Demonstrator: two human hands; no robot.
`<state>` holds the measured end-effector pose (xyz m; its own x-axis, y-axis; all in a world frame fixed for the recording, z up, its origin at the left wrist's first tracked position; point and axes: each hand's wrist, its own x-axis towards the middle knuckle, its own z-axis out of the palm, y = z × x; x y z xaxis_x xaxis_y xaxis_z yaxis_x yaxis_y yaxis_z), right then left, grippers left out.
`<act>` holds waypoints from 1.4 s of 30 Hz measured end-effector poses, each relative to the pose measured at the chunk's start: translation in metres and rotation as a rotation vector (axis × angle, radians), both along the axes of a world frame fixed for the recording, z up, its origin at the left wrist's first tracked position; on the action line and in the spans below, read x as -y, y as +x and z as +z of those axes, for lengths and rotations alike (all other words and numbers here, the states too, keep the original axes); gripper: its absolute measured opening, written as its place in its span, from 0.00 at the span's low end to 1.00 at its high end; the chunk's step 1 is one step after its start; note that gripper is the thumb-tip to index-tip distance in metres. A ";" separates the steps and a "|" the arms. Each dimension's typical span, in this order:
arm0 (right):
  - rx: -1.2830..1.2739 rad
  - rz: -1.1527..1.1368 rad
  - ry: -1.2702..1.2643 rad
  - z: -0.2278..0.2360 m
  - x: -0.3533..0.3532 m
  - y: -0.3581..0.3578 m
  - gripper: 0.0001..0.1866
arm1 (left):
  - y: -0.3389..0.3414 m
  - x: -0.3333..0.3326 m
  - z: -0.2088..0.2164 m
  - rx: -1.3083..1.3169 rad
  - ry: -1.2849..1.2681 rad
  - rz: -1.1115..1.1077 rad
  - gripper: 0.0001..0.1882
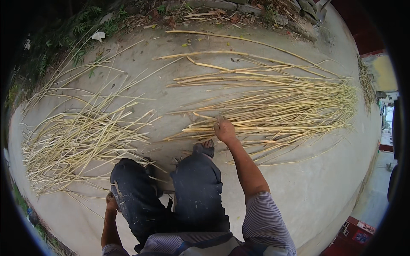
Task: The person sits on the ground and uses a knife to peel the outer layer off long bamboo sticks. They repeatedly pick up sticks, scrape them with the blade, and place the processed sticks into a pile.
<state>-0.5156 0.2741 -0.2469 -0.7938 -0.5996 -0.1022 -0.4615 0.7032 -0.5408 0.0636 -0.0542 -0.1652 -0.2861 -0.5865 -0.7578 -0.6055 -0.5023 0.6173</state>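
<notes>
Right hand (224, 130) on stalks (273, 109); second pile (77, 141) left.

The dry reed stalks (273, 106) look pale yellow, matt and woody, splitting into fine fibres at their far ends. The ground (307, 187) is grey concrete, rough and dull, with faint stains. The trousers (196, 187) are dark, worn cloth with pale smears. The shirt sleeve (265, 217) is thin striped cotton.

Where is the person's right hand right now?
In the head view, the right hand is stretched out ahead, just right of centre, resting on the near ends of the big pile of dry stalks, just beyond the sandalled foot.
</notes>
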 end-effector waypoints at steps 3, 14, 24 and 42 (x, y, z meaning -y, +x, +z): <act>-0.078 0.061 0.115 -0.018 0.030 -0.035 0.23 | 0.015 -0.027 0.011 -0.089 0.043 -0.047 0.12; 0.099 0.145 0.337 -0.046 0.156 -0.157 0.37 | 0.062 -0.086 0.051 0.124 0.198 0.044 0.21; 0.055 0.173 0.509 -0.065 0.171 -0.188 0.24 | 0.024 -0.078 0.056 0.193 0.221 0.100 0.19; -0.397 0.635 -0.335 0.177 0.104 -0.066 0.14 | -0.084 0.045 0.069 0.255 -0.632 -0.402 0.08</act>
